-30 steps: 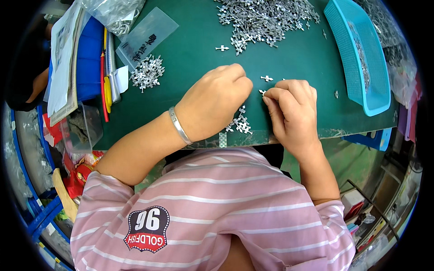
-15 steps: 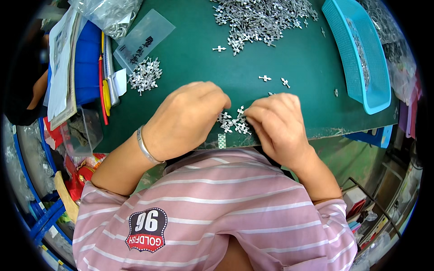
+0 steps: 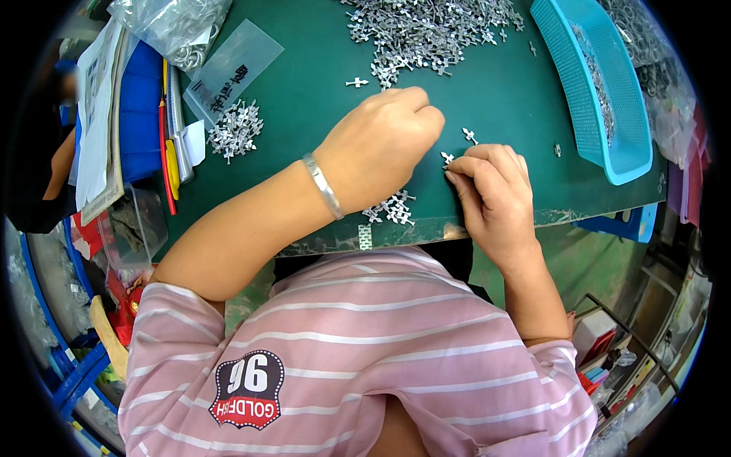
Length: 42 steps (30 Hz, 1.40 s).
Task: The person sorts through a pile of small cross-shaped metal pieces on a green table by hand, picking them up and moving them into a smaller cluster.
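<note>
My right hand (image 3: 499,194) pinches thumb and fingertips at a small silver cross-shaped metal piece (image 3: 447,158) on the green table. A second loose cross-shaped piece (image 3: 470,135) lies just beyond those fingertips. My left hand (image 3: 381,145), a silver bangle (image 3: 323,186) on its wrist, is curled closed above the table, left of the right hand. Its fingertips are hidden beneath it, so what they hold does not show. Between my left wrist and the table's near edge lies a small cluster of cross-shaped pieces (image 3: 392,208), partly covered by the hand.
A large heap of pieces (image 3: 434,34) spreads at the back, and a smaller pile (image 3: 236,129) sits left beside a clear plastic bag (image 3: 236,72). A blue mesh basket (image 3: 620,129) holds more pieces at right. Pens (image 3: 169,145) and a blue bin (image 3: 142,114) stand at left.
My left hand has moved right and farther from me, off the near cluster. The right hand has left that cluster, shifting right to a single cross-shaped piece. The view has shifted slightly.
</note>
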Tool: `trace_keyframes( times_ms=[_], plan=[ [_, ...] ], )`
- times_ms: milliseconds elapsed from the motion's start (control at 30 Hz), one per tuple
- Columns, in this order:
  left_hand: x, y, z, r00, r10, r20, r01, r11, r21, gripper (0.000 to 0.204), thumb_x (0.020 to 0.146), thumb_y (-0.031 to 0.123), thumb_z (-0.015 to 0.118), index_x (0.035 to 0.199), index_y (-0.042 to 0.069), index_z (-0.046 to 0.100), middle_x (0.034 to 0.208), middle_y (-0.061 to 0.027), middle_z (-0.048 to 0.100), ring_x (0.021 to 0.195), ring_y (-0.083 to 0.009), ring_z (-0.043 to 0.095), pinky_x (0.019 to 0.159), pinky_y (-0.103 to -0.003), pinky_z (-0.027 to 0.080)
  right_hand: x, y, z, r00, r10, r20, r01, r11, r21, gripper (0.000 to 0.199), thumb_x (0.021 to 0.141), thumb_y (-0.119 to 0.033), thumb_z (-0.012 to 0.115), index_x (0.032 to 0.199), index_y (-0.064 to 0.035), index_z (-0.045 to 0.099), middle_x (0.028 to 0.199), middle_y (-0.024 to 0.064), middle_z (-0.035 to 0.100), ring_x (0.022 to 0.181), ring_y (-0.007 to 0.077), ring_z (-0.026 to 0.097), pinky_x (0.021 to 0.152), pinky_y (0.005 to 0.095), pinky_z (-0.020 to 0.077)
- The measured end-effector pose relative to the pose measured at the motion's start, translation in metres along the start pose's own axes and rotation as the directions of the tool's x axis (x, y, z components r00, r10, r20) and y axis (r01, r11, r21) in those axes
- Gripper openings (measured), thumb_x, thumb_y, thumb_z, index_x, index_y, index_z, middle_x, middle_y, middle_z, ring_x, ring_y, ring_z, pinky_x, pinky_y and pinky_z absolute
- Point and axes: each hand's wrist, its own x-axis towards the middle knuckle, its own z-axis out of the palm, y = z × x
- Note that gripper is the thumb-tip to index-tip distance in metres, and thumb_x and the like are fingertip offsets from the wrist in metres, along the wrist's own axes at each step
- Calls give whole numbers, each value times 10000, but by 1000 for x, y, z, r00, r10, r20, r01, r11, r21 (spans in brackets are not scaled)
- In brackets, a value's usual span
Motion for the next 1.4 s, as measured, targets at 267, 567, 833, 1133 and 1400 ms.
trace_keyframes(
  times_ms=[267,567,833,1133,1400],
  plan=[
    [-34,14,-40,982,-183,50,189,955,-227,104,832,-33,672,921,18,657,858,-107,644,758,-251,631,673,-314,514,-2,-8,-7,998,55,3,-55,977,206,167,758,39,706,877,-46,625,878,86,622,794,282,590,710,388,446],
    [-50,13,-49,707,-505,495,626,121,-771,94,934,26,644,1004,-37,638,904,-75,669,765,-105,630,697,-235,530,9,-3,4,1000,31,5,-31,999,15,164,789,44,688,933,-27,651,920,119,610,841,300,604,731,394,472],
    [-55,20,-49,710,-534,458,648,241,-723,80,905,-3,656,981,-23,642,899,-72,665,763,-121,635,706,-241,529,4,-31,6,1000,3,-30,8,925,381,182,765,96,707,918,29,634,873,153,639,749,314,639,653,377,528],
    [-54,18,-52,957,-268,110,288,916,-280,116,822,-64,650,912,9,666,880,-69,629,705,-139,595,615,-250,474,18,3,1,996,75,-53,-75,997,2,195,776,74,665,953,-8,644,938,163,624,866,333,613,763,412,510],
    [-18,-20,-39,948,-199,-247,214,976,34,113,826,-25,686,933,6,665,897,-99,608,723,-235,607,667,-320,501,17,-14,1,992,121,31,-124,948,293,150,795,101,666,897,4,615,854,150,620,768,325,620,686,368,515]
  ],
)
